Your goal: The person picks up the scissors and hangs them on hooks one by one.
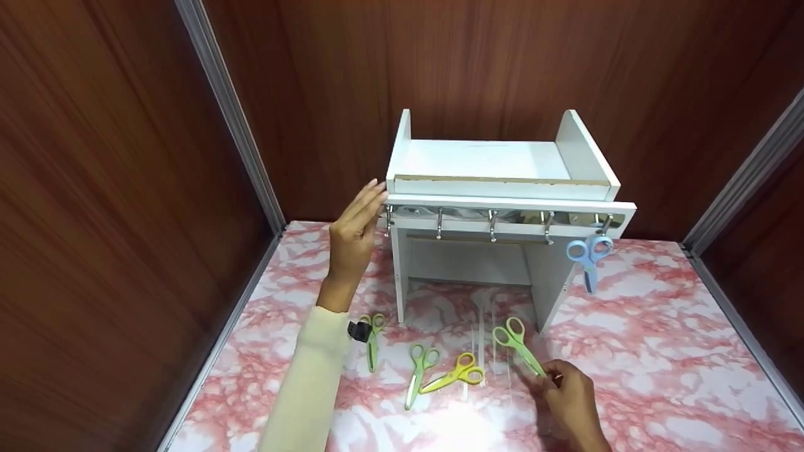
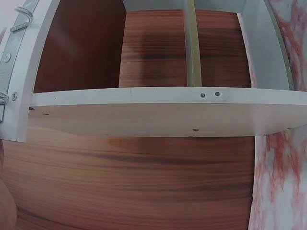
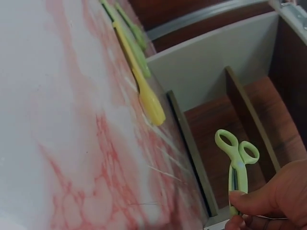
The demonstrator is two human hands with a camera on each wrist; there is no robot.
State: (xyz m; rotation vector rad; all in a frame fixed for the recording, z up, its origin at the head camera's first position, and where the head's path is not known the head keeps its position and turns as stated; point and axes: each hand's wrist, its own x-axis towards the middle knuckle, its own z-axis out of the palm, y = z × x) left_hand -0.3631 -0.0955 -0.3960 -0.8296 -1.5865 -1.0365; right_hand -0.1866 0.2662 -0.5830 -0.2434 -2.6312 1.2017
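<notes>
My right hand [image 1: 570, 395] pinches a pair of light green scissors [image 1: 519, 342] by the blade end, handle loops pointing up and away. In the right wrist view the thumb and fingers of that hand [image 3: 273, 196] close on the blades of the green scissors [image 3: 236, 163]. My left hand [image 1: 357, 229] rests with extended fingers against the left end of the hook rail [image 1: 515, 216] on a white shelf unit [image 1: 502, 188]. Blue scissors [image 1: 589, 258] hang from the rightmost hook. Only a blurred edge of the left hand [image 2: 5, 206] shows in the left wrist view.
On the red-and-white marbled table [image 1: 659, 351] lie yellow scissors [image 1: 455, 375], green scissors [image 1: 419, 373] beside them, and another green pair [image 1: 372, 342] near the left sleeve. Brown wood-look panels [image 1: 483, 63] stand behind and at both sides.
</notes>
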